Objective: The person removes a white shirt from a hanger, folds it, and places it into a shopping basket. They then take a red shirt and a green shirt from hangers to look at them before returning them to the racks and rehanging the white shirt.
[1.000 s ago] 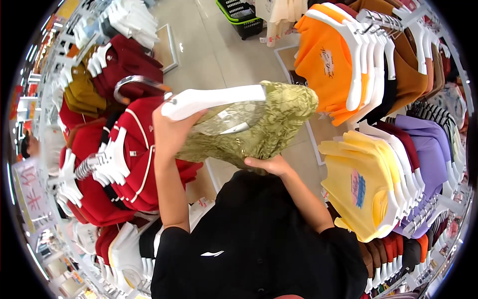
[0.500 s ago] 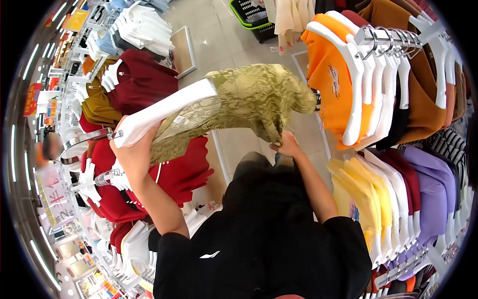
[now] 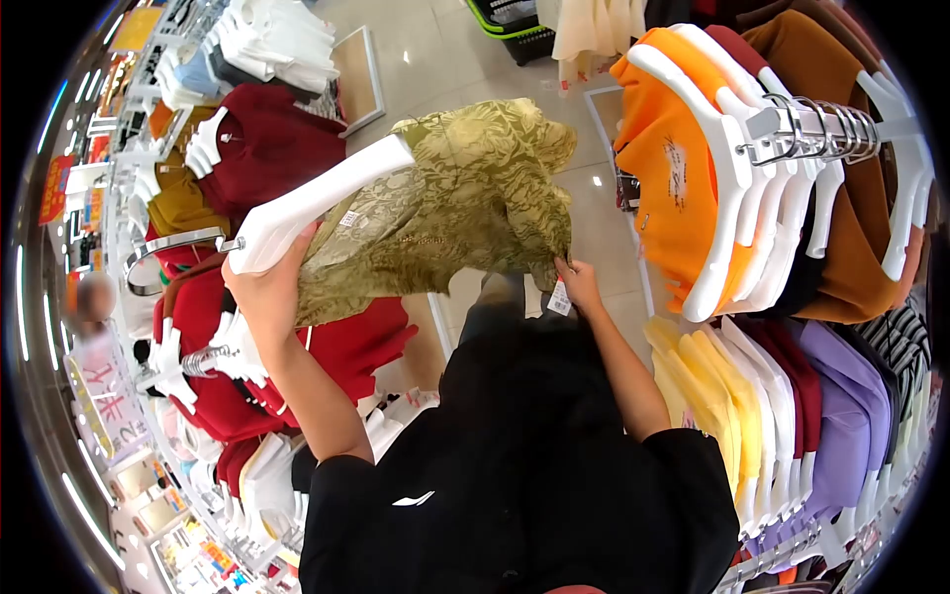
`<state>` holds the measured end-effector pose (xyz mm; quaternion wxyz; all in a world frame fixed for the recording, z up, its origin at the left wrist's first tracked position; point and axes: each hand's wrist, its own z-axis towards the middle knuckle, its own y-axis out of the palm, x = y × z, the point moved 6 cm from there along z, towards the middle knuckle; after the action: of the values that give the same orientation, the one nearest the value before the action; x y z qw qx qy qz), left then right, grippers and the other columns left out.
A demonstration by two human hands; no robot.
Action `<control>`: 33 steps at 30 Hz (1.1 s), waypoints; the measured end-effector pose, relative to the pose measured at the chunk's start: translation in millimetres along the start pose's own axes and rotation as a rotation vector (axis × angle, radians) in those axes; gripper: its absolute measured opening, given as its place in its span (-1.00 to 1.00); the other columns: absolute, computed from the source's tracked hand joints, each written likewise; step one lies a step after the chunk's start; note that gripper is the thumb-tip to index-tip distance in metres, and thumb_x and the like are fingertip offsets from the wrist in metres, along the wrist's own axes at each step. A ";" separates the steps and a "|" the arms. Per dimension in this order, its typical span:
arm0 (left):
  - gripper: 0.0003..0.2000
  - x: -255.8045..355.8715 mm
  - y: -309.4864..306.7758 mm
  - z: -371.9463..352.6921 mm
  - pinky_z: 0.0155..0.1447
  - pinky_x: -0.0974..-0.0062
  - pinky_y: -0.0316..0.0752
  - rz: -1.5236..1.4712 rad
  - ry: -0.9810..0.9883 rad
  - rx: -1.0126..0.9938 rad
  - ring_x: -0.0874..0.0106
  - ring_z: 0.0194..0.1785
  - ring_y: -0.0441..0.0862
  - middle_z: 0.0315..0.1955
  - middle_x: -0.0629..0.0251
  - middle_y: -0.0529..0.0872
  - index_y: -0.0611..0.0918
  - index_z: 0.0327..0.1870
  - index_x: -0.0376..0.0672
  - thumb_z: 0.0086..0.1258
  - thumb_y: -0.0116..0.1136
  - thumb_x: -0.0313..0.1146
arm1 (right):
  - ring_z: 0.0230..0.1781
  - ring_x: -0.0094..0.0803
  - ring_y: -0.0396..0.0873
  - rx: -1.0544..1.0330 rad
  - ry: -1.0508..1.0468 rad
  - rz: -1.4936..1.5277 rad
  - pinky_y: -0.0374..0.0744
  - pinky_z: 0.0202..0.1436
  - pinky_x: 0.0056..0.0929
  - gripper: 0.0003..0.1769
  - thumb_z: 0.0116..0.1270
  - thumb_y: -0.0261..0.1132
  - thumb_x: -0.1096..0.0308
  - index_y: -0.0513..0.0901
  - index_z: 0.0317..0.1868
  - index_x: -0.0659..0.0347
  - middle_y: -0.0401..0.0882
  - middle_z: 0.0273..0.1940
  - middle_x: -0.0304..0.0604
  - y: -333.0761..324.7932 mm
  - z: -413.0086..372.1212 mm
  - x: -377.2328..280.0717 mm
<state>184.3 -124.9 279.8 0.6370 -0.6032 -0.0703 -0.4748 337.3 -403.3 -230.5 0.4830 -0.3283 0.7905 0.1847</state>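
Note:
A green leaf-patterned top [image 3: 445, 203] hangs on a white hanger [image 3: 336, 190], stretched out sideways in front of me. My left hand [image 3: 267, 302] is closed round the hanger near its neck, and the metal hook [image 3: 176, 241] points left. At the garment's lower right edge, my right hand [image 3: 582, 284] pinches the cloth. A white price tag [image 3: 559, 297] dangles beside those fingers. A small white label [image 3: 349, 219] shows on the cloth near the hanger.
Orange sweatshirts [image 3: 663, 163] hang on a rail at right, above yellow tops [image 3: 705, 381] and purple ones [image 3: 841, 396]. To the left hang maroon tops [image 3: 267, 144] and red garments [image 3: 356, 342]. A black basket with green trim [image 3: 515, 35] stands on the floor.
The far end of the top has dropped and spread flatter, showing more of its pattern. The price tag by my right hand has come into view. Both hands keep their hold.

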 end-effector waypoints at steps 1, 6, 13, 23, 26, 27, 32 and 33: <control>-0.70 -1.6 6.4 5.6 0.04 0.55 0.55 -0.029 -0.001 -0.004 0.54 -0.13 0.70 -0.17 0.26 0.82 0.74 -0.03 -0.40 0.25 0.51 -0.50 | -0.53 -0.68 0.29 0.050 0.006 0.000 0.32 -0.48 -0.48 -0.51 0.51 0.35 0.07 0.57 -0.50 0.26 0.43 -0.57 -0.45 -6.8 3.9 -3.0; -0.73 6.0 46.2 38.5 0.00 0.58 0.55 -0.142 0.004 -0.065 0.57 -0.16 0.69 -0.20 0.29 0.82 0.75 -0.04 -0.41 0.26 0.50 -0.53 | -0.53 -0.59 0.32 0.190 -0.050 0.026 0.38 -0.44 -0.36 -0.32 0.51 0.29 -0.13 0.49 -0.56 0.32 0.37 -0.64 -0.32 -33.0 28.8 -29.0; -0.76 -10.0 66.3 72.6 -0.06 0.60 0.55 -0.254 0.043 -0.106 0.60 -0.21 0.67 -0.24 0.33 0.80 0.74 -0.10 -0.42 0.23 0.48 -0.60 | -0.55 -0.59 0.28 0.150 0.200 0.008 0.33 -0.44 -0.41 -0.43 0.50 0.34 -0.07 0.50 -0.54 0.20 0.39 -0.61 -0.37 -13.4 36.7 -72.7; -0.76 -105.2 73.8 98.6 -0.26 0.53 0.55 -0.203 -0.052 -0.020 0.55 -0.41 0.68 -0.48 0.24 0.77 0.71 -0.33 -0.31 0.16 0.59 -0.41 | -0.21 -0.42 0.63 0.173 -0.338 -0.176 0.58 -0.16 -0.44 -0.65 0.34 0.46 0.33 0.66 0.04 0.34 0.68 -0.16 -0.13 24.0 57.3 -245.5; -0.84 -110.1 72.0 108.8 -0.31 0.46 0.54 -0.096 0.009 -0.006 0.29 -0.43 0.72 -0.48 0.27 0.76 0.72 -0.32 -0.18 0.22 0.49 -0.34 | -0.06 -0.36 0.57 0.337 -0.662 -0.220 0.55 0.01 -0.45 -0.56 0.25 0.50 0.40 0.62 0.12 0.29 0.60 -0.01 -0.12 33.0 52.4 -336.7; -0.87 -122.3 76.2 112.1 -0.34 0.38 0.52 -0.033 0.006 -0.017 0.17 -0.43 0.69 -0.48 0.25 0.75 0.69 -0.33 -0.13 0.15 0.43 -0.44 | 0.03 -0.33 0.54 0.357 -0.778 -0.307 0.52 0.08 -0.45 -0.49 0.21 0.52 0.42 0.59 0.16 0.26 0.56 0.05 -0.12 47.4 44.2 -381.0; -0.85 -123.6 80.7 127.8 -0.40 0.24 0.46 -0.021 0.169 -0.069 0.15 -0.44 0.67 -0.56 0.28 0.67 0.65 -0.40 -0.04 0.02 0.36 -0.49 | 0.37 -0.08 0.44 -0.007 -0.955 -0.713 0.22 0.54 0.11 -0.17 -0.06 0.67 0.25 0.55 0.28 0.15 0.53 0.27 -0.10 141.3 55.0 -465.0; -0.85 -125.5 80.3 130.1 -0.40 0.24 0.46 -0.019 0.176 -0.061 0.16 -0.44 0.66 -0.57 0.29 0.67 0.65 -0.41 -0.03 0.01 0.35 -0.50 | 0.28 -0.11 0.51 -0.054 -1.012 -0.778 0.27 0.51 0.10 -0.26 -0.08 0.66 0.29 0.61 0.19 0.11 0.59 0.17 -0.16 159.1 61.7 -465.9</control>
<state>235.0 34.7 174.5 0.6176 -0.5775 -0.0055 -0.5338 414.0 -93.1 149.0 0.8199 -0.4755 0.2827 0.1477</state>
